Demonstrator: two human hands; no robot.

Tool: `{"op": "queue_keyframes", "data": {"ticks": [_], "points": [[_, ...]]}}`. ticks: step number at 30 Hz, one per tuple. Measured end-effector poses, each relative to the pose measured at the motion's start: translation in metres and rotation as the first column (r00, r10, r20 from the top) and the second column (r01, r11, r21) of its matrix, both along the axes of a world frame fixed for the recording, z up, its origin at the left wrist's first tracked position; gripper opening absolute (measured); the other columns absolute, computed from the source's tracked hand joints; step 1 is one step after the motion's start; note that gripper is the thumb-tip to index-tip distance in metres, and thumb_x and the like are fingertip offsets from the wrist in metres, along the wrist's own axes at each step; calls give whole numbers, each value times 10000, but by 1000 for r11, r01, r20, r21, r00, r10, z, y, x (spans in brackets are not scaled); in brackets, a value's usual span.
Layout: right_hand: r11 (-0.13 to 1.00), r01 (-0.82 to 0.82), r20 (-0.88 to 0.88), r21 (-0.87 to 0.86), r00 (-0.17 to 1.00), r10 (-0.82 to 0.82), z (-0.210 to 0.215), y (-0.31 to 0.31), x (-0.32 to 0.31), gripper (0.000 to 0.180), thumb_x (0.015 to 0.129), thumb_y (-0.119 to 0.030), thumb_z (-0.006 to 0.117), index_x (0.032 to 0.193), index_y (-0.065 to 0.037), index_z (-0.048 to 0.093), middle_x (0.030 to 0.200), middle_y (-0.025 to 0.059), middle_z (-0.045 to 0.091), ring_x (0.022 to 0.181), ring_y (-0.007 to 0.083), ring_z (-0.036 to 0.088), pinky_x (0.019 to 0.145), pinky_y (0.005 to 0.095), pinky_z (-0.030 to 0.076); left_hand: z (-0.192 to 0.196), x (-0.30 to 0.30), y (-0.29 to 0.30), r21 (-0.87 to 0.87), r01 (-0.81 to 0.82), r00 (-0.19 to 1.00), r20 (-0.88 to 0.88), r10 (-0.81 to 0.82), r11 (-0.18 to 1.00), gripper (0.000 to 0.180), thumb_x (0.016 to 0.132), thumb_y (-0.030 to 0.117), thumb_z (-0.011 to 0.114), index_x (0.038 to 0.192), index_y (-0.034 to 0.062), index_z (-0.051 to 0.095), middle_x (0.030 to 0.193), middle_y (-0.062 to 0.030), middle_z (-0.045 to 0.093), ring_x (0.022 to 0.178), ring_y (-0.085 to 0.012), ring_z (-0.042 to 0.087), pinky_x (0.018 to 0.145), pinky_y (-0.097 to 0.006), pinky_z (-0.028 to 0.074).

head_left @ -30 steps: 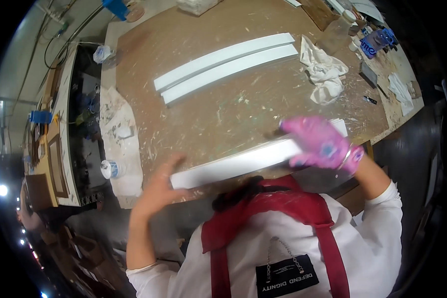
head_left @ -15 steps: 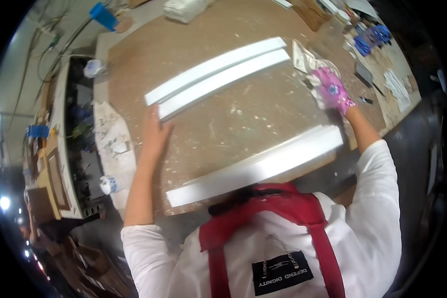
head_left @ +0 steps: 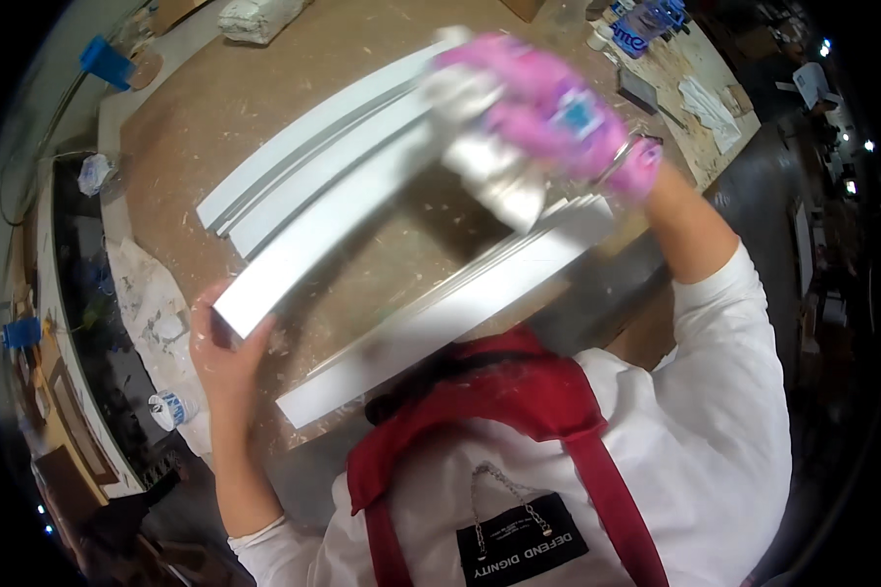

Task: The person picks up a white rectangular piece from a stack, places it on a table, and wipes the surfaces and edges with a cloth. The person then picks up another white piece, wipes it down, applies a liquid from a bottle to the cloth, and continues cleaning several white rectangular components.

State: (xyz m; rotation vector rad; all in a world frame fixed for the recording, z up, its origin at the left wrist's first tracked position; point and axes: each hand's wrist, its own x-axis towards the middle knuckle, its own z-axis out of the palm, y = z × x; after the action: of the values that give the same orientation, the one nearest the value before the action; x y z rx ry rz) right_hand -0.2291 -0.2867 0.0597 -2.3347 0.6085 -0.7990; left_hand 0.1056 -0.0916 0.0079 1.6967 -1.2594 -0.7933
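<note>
My bare left hand (head_left: 230, 328) grips the near left end of a white strip (head_left: 313, 230), thumb on one side and fingers on the other. At the strip's far end is my right hand (head_left: 558, 108), in a pink patterned glove and blurred by motion. It is closed on a white rag (head_left: 499, 181), which covers that end of the strip. Just beyond, two more white strips lie side by side, a back strip (head_left: 303, 137) and a front strip (head_left: 328, 176). Nearer my body rests a stack of white strips (head_left: 450, 313).
The brown tabletop (head_left: 166, 137) is flecked with paint. A folded white cloth (head_left: 259, 18) lies at the back, a blue cup (head_left: 106, 64) at the far left. A white tub (head_left: 169, 409) stands at the left edge. Right lie a dark block (head_left: 637, 90) and crumpled paper (head_left: 710, 112).
My right hand has swung left with the rag, from the table's right side to the strip's far end. My left hand has drawn a strip toward me. The view has shifted.
</note>
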Motion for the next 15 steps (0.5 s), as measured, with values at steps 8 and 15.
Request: {"op": "queue_keyframes", "data": {"ticks": [8, 15], "points": [[947, -316, -146, 56, 936, 320, -67, 49, 97, 505, 834, -477, 522, 1188, -117, 530, 1062, 120, 624, 969, 263, 586, 858, 412, 449, -5, -13, 13, 105, 68, 998, -23, -65, 992, 461, 706, 60, 754, 1120, 14, 556, 984, -86, 621, 947, -144, 591, 800, -289, 489], [960, 157, -585, -231, 766, -266, -119, -74, -95, 200, 857, -206, 533, 999, -72, 577, 916, 113, 619, 809, 264, 620, 735, 328, 495, -62, 22, 4, 296, 127, 989, 39, -144, 947, 459, 740, 49, 726, 1151, 24, 524, 995, -72, 597, 904, -146, 563, 774, -281, 464]]}}
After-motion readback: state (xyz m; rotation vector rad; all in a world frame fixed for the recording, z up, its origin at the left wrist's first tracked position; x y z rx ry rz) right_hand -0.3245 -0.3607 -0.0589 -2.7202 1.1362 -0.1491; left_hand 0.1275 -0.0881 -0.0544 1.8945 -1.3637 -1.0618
